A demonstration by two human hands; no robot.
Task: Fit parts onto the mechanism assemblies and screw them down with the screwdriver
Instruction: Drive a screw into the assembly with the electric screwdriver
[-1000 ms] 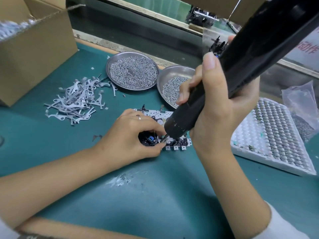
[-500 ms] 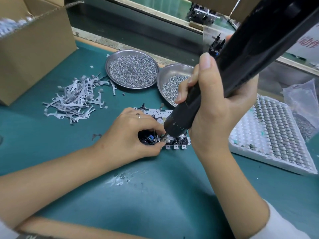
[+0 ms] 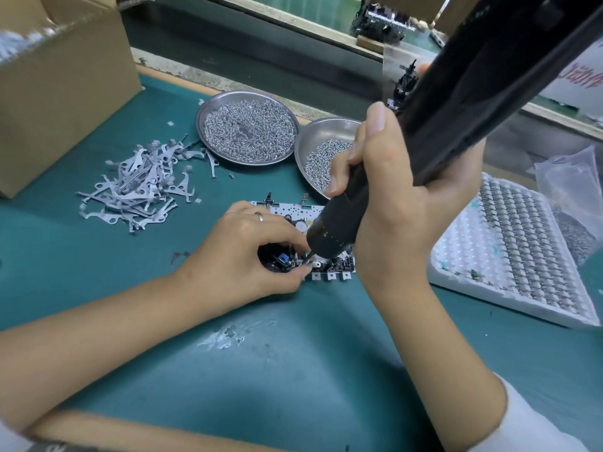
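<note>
Right hand (image 3: 401, 203), wrapped round the screwdriver (image 3: 440, 125), could slip its bit onto left fingertips (image 3: 305, 270) pinching the mechanism assembly (image 3: 329, 269).

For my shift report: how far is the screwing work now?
Done: one mechanism assembly lies on the mat. In hand: the left hand steadies it while the right hand drives the screwdriver tip into it. Left: loose metal parts and screws remain.

The mechanism assembly (image 3: 329, 269) is hemmed in: metal levers (image 3: 137, 187) at 10 o'clock, two screw dishes (image 3: 248, 127) (image 3: 323, 138) at 12, a white foam tray (image 3: 509, 256) at 3. Bare green table (image 3: 293, 370) lies open from 5 to 8 o'clock, crossed by both forearms.
</note>
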